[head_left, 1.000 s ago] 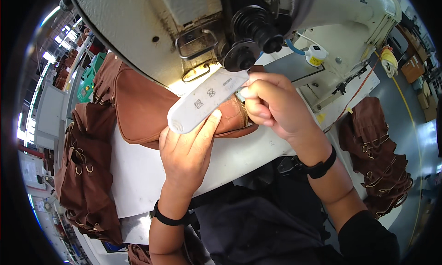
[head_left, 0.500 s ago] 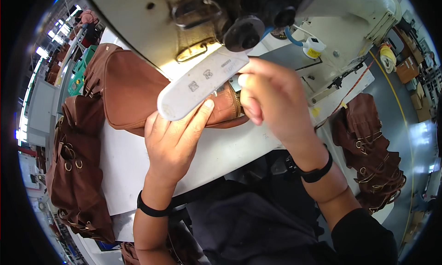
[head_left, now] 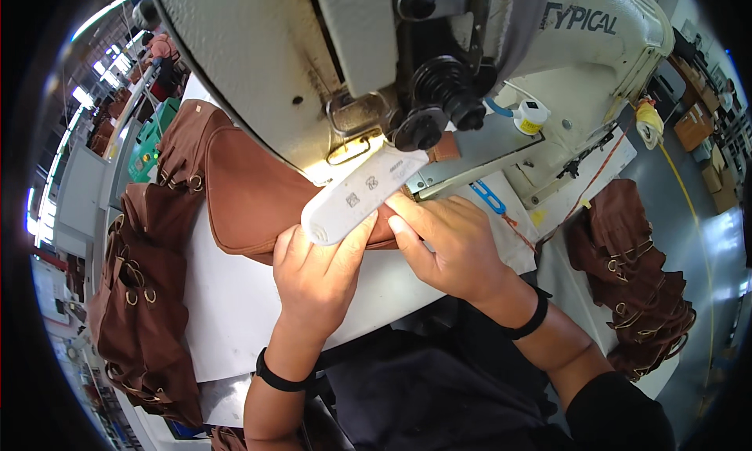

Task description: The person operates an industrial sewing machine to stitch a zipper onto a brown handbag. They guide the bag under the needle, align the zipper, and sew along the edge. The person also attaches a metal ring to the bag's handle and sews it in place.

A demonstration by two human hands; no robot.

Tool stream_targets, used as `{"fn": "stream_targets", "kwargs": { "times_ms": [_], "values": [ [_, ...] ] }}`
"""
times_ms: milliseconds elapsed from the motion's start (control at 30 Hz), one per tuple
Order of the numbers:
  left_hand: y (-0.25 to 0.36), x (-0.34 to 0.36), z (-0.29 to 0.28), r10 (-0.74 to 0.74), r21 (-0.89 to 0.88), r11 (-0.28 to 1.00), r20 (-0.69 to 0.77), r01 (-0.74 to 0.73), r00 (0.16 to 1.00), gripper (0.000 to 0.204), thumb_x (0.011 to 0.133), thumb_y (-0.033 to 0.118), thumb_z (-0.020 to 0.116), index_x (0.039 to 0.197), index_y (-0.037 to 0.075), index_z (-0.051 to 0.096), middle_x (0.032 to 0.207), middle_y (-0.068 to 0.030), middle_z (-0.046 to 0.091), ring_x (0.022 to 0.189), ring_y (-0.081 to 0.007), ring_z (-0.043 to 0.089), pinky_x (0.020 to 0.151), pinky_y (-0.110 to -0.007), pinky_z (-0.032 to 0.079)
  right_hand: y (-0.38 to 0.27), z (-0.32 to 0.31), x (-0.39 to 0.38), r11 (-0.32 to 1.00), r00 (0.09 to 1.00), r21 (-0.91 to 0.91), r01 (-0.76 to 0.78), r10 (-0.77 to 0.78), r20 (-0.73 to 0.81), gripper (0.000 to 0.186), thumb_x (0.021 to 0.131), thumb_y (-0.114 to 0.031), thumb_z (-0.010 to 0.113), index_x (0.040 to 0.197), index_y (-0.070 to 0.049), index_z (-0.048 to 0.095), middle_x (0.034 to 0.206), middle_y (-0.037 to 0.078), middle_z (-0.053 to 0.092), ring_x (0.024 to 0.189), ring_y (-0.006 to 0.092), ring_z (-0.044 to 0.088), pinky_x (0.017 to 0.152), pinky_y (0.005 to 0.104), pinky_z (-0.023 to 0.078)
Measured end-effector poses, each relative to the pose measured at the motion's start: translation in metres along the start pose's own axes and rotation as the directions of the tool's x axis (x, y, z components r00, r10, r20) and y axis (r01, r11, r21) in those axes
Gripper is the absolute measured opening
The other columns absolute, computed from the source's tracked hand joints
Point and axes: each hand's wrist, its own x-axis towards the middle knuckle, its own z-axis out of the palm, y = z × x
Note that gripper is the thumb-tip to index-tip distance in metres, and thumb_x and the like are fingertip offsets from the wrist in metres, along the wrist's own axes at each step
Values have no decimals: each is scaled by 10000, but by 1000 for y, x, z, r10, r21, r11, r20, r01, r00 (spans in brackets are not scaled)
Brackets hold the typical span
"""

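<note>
A brown leather bag (head_left: 258,181) lies under the head of a sewing machine (head_left: 243,44). My left hand (head_left: 317,279) grips its near edge, the fingers resting on the leather and the tips partly hidden by a pale oblong plate (head_left: 362,196) in front of them. To the right, my right hand (head_left: 454,247) is closed at the bag's edge, thumb and index finger together near the left thumb. The stitching spot is hidden behind the plate. A blue-handled tool (head_left: 487,194) on a red cord lies just beyond my right hand.
Brown bags with brass-coloured rings (head_left: 145,294) are piled at the left, and more bags (head_left: 627,279) hang or lie at the right. A white gadget on a cable (head_left: 530,116) sits by the machine. A person (head_left: 160,55) is far off at the upper left.
My right hand has come down from a raised, curled pose onto the bag's edge beside my left hand. The blue-handled tool now shows. The whole view has shifted, with the machine lower.
</note>
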Motion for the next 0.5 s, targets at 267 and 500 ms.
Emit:
{"fn": "stream_targets", "kwargs": {
  "times_ms": [267, 500],
  "values": [
    [1, 3, 2, 1, 13, 1000, 6, -1, 1000, 428, 773, -1, 795, 1194, 72, 780, 1200, -86, 764, 1068, -271, 718, 925, -383, 526, 1, 4, 1, 999, 998, -9, -38, 38, -50, 315, 924, -114, 730, 1227, -27, 728, 740, 32, 666, 629, 216, 627, 628, 361, 483],
    [10, -4, 9, -46, 12, 999, -38, 47, 998, 397, 791, 4, 789, 1182, 67, 794, 1166, -89, 766, 1133, -322, 713, 948, -439, 542, -1, 4, 0, 997, 996, -7, -79, 78, -44, 289, 915, -116, 737, 1193, -37, 744, 749, 34, 694, 644, 213, 656, 623, 352, 499]
  ]
}}
